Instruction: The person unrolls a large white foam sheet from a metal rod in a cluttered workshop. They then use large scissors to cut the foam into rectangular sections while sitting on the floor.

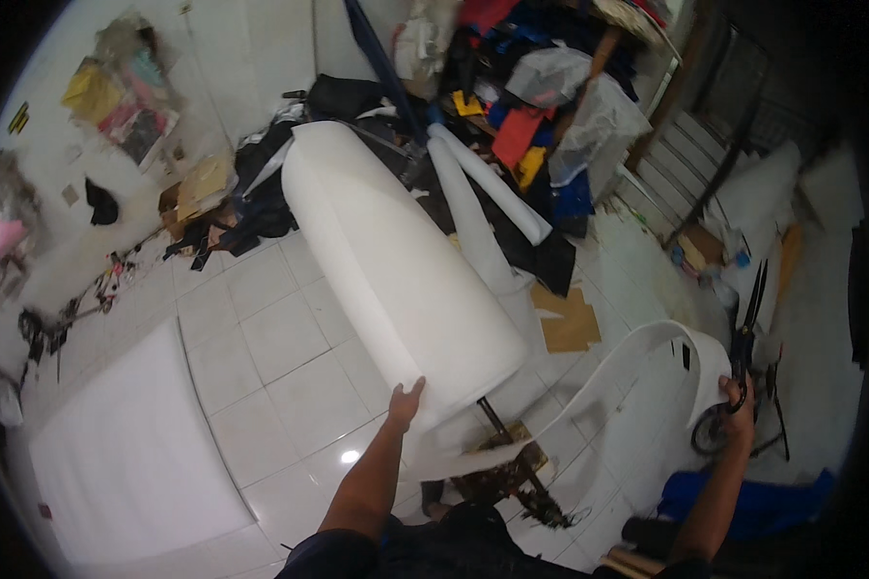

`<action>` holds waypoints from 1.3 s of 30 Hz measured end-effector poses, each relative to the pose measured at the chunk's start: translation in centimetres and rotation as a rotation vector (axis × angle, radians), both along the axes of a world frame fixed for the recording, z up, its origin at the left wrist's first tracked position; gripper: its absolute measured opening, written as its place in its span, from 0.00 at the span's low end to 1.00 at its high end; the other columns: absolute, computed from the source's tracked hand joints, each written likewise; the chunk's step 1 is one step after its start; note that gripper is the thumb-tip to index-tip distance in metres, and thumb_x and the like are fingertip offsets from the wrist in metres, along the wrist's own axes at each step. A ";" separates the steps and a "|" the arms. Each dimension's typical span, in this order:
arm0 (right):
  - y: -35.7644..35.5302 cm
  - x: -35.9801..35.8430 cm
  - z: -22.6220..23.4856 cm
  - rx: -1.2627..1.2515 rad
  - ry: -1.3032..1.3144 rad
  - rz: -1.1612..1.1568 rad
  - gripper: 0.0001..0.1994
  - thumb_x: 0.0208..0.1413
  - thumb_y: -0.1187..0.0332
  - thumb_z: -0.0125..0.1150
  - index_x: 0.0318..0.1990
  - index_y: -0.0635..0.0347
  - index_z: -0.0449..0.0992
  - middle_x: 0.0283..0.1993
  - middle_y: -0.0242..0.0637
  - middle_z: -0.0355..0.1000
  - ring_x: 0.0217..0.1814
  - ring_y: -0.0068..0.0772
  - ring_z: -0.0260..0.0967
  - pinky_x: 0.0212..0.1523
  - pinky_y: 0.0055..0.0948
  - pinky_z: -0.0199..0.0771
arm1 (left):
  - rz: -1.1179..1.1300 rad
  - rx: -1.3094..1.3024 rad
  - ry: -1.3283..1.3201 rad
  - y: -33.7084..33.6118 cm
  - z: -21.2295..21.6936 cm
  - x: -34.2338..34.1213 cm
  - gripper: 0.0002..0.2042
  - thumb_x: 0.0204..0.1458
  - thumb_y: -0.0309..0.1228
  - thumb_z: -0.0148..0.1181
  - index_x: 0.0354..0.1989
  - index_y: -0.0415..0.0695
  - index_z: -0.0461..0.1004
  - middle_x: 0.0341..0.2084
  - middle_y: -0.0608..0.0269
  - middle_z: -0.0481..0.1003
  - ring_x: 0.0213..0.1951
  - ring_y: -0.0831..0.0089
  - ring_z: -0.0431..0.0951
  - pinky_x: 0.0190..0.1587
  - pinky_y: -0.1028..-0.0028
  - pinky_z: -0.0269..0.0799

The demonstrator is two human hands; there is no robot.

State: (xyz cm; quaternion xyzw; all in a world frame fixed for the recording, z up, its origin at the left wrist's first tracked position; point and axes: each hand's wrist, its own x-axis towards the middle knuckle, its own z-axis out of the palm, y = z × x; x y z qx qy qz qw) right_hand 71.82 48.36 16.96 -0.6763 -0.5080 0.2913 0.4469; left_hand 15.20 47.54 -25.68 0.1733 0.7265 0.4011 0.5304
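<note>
Head view, looking down over a white tiled floor (290,357): the left hand (405,402) is pressed flat against the near end of a big white roll of foam sheet (396,261), fingers (417,388) spread and released, touching the roll rather than gripping it. The roll lies slanting across the middle of the picture, its far end up by a heap of dark cloth, its near end over a dark metal stand (512,463) close to the person's body. From that near end a loose strip of the same white sheet (647,362) curls away to the right in an arc and rises to the right hand (739,396). That hand is clenched, holding the strip's edge together with a pair of long black scissors (748,318), whose blades point straight up and look slightly parted. Left of the roll, a flat white panel (130,454) lies on the floor, well apart from both hands. Beyond the roll, two slimmer white rolls (483,198) lie side by side on dark fabric, and behind them a jumble of coloured cloth scraps (521,125) in red, yellow and blue fills the top of the picture. A scrap of brown cardboard (570,323) lies on the tiles just right of the roll, and blue fabric (753,502) lies low at the right.
</note>
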 end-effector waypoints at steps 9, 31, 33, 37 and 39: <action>19.2 -1.0 -4.1 -0.133 -0.282 0.152 0.24 0.51 0.62 0.63 0.51 0.69 0.68 0.44 0.40 0.70 0.45 0.35 0.66 0.50 0.31 0.65 | 0.094 -0.036 0.635 7.2 7.2 5.6 0.31 0.50 0.57 0.59 0.50 0.42 0.68 0.40 0.50 0.73 0.49 0.55 0.73 0.50 0.58 0.70; 29.5 -8.7 -15.6 0.052 -1.261 -0.086 0.22 0.57 0.53 0.60 0.49 0.60 0.66 0.44 0.48 0.76 0.45 0.54 0.74 0.45 0.46 0.68 | 0.555 0.294 -0.352 -2.1 -1.1 4.6 0.17 0.51 0.31 0.58 0.44 0.31 0.71 0.36 0.56 0.74 0.39 0.69 0.72 0.42 0.71 0.68; 28.8 -8.0 -17.2 0.036 -1.254 -0.020 0.23 0.57 0.50 0.58 0.49 0.60 0.66 0.44 0.48 0.76 0.45 0.54 0.74 0.44 0.46 0.69 | 0.551 0.281 -0.369 -2.3 -1.2 4.8 0.18 0.51 0.33 0.59 0.45 0.30 0.70 0.37 0.55 0.74 0.40 0.69 0.72 0.42 0.71 0.68; 26.2 -7.5 -22.4 0.055 -1.089 0.083 0.24 0.58 0.48 0.57 0.49 0.61 0.66 0.41 0.48 0.76 0.45 0.56 0.73 0.44 0.46 0.69 | 0.518 0.300 -0.368 -1.9 -1.7 5.3 0.11 0.51 0.35 0.63 0.31 0.42 0.69 0.25 0.67 0.67 0.29 0.76 0.66 0.34 0.73 0.64; 22.2 -11.3 -23.0 -0.088 -0.900 0.135 0.24 0.58 0.47 0.57 0.46 0.62 0.69 0.38 0.50 0.76 0.45 0.57 0.73 0.45 0.47 0.68 | 0.484 0.251 -0.356 -2.2 -0.5 4.5 0.12 0.50 0.35 0.65 0.25 0.48 0.66 0.20 0.72 0.62 0.24 0.79 0.62 0.29 0.75 0.61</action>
